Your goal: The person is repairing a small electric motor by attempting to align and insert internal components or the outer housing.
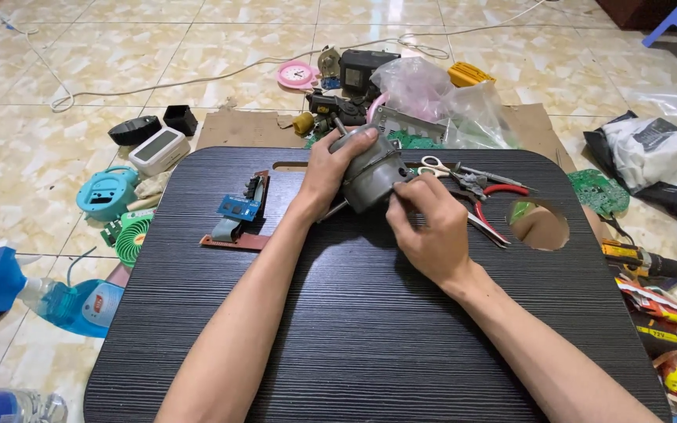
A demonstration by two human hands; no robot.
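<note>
Motor point(371, 174) gripped by left hand point(329, 168), right hand point(432, 227) fingers point(401, 197) touching

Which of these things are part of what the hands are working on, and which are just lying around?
In hand:
- grey motor, gripped by left hand
- right hand pinching at its side

Lying about:
- scissors
- red-handled pliers
- blue circuit board
- spray bottle
- pink clock
- green fan

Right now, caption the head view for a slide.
Both hands, left and right, grip a grey motor over a black board.
</note>
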